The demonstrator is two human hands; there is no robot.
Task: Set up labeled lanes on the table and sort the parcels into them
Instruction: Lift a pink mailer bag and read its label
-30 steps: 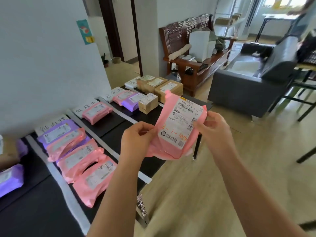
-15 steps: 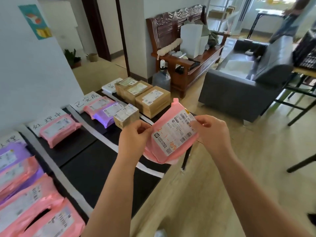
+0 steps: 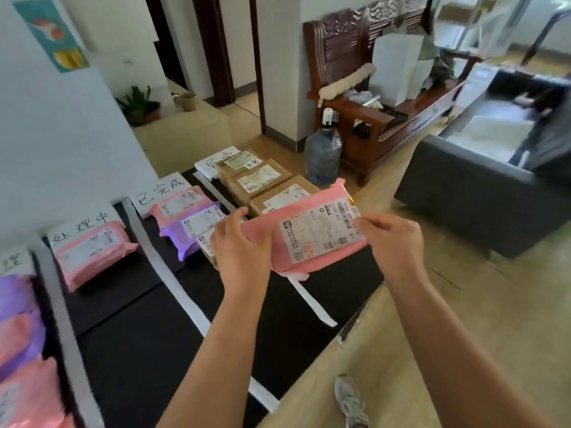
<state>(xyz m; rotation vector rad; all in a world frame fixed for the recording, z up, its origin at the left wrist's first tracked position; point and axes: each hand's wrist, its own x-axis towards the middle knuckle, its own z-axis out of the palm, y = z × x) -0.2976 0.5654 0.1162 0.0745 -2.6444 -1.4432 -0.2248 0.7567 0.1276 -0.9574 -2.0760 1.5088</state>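
Note:
I hold a pink parcel (image 3: 302, 233) with a white shipping label level above the black table (image 3: 139, 350). My left hand (image 3: 241, 251) grips its left end and my right hand (image 3: 392, 242) grips its right end. White tape strips (image 3: 167, 273) divide the table into lanes, each headed by a handwritten paper label (image 3: 160, 189). One lane holds a single pink parcel (image 3: 92, 251). Beside it to the right, a lane holds a pink parcel (image 3: 179, 202), a purple parcel (image 3: 194, 227) and a small box partly hidden by my left hand. Brown cardboard boxes (image 3: 259, 180) fill the far lane.
Several pink and purple parcels (image 3: 18, 335) lie in the lane at the far left edge. A water jug (image 3: 323, 156) stands on the floor past the table. A wooden bench (image 3: 380, 97) and a grey sofa (image 3: 482, 193) are behind it. My shoe (image 3: 350, 400) is on the floor.
The view has swung right along the table. I have lowered the pink parcel and turned it from tilted upright to lying level over the table's right part.

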